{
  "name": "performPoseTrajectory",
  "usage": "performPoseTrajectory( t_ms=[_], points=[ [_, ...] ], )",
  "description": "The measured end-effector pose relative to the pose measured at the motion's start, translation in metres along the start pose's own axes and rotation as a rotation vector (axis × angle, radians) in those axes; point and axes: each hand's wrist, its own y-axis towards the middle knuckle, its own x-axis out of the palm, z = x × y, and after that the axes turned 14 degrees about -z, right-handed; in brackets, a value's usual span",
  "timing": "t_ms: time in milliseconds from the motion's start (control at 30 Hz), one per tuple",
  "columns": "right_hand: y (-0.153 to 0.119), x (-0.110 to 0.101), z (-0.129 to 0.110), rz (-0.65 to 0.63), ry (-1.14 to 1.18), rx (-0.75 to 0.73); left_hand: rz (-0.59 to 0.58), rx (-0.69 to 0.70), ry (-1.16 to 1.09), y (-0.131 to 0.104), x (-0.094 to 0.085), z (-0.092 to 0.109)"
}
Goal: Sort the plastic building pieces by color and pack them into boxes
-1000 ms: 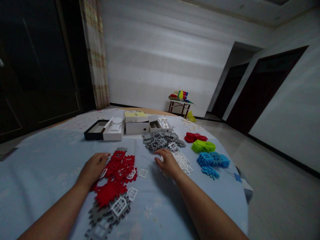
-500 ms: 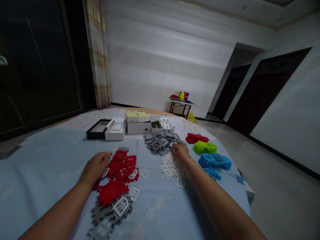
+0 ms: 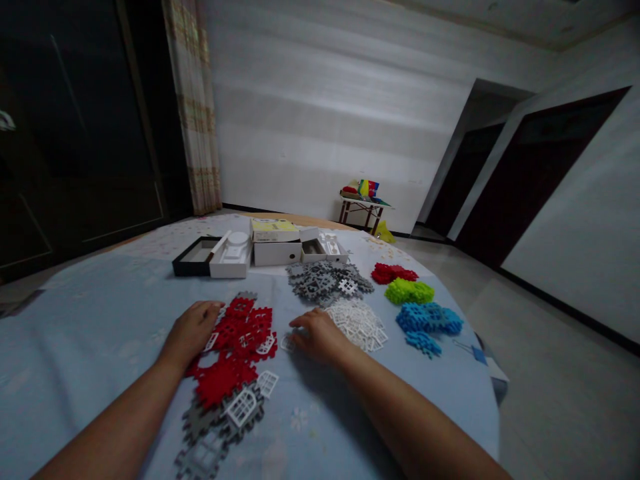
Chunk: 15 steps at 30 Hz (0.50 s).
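Observation:
My left hand rests at the left edge of a heap of red interlocking plastic pieces, its fingers laid out over the edge. My right hand reaches down with thumb and forefinger apart at a loose white lattice window piece, partly hidden by the fingers. Just right of that hand lies a pile of white window pieces, partly behind the forearm. Two more white window pieces, an arched one and a smaller one, lie by grey notched pieces near me.
A grey pile lies beyond the white one, with a white window piece on it. Red, lime and blue piles line the right. Boxes and an open black tray stand at the back.
My right hand has moved left and nearer, from the edge of the grey pile to the loose white window piece. A white piece on the grey pile now shows. My left hand stays put.

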Motion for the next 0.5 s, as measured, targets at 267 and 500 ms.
performPoseTrajectory(
  t_ms=[267, 500],
  points=[
    [-0.014, 0.002, -0.021, -0.08, 0.146, -0.013, 0.001, 0.008, 0.002, 0.0, 0.0, 0.0],
    [-0.034, -0.03, 0.017, 0.112, 0.233, 0.026, -0.013, 0.006, 0.001, 0.0, 0.001, 0.0]
  ],
)
